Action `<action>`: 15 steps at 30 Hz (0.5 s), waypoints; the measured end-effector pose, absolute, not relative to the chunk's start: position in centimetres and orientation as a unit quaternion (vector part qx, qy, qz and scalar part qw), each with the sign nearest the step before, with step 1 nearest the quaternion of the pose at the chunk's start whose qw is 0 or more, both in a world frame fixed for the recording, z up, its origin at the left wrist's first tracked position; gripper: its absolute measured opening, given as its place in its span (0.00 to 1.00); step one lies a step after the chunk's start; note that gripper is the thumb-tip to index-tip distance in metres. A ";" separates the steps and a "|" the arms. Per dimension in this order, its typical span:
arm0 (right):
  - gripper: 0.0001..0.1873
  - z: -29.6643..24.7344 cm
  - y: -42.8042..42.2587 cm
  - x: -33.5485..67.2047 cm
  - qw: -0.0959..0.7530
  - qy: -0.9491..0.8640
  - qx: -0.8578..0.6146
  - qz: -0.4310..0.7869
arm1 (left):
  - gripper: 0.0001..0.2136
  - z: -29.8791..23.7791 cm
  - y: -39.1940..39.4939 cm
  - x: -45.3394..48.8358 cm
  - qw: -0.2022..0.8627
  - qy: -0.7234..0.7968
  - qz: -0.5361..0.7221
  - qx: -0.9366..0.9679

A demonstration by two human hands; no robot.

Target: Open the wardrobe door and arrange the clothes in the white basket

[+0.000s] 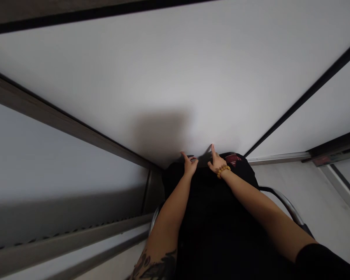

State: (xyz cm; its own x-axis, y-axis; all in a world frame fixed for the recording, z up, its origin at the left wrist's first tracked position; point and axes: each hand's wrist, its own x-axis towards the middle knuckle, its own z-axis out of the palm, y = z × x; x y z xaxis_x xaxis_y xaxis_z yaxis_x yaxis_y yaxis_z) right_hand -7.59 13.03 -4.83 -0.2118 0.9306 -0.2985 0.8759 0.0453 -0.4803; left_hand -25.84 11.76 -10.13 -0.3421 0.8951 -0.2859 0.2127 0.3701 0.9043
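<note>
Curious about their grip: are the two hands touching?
Apart: the head view shows a clear gap between the left hand and the right hand.

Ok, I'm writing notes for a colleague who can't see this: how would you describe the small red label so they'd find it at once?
Below the large white panel sits a black fabric object, with the right hand, wearing amber beads, on its top edge. The small red label lies just right of that hand, the only red on the black fabric.

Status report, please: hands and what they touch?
Left hand, right hand: grips open, on top edge of black fabric item. Red label near right hand. Metal chair frame alongside.
</note>
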 end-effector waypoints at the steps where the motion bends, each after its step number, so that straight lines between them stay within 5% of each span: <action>1: 0.55 -4.7 13.0 -7.7 0.039 -0.721 -0.628 0.290 | 0.57 -10.2 11.9 -25.8 0.426 0.708 0.413 0.384; 15: 0.51 -4.4 12.2 -8.3 0.054 -0.757 -0.614 0.218 | 0.53 -10.6 11.4 -26.0 0.453 0.684 0.431 0.376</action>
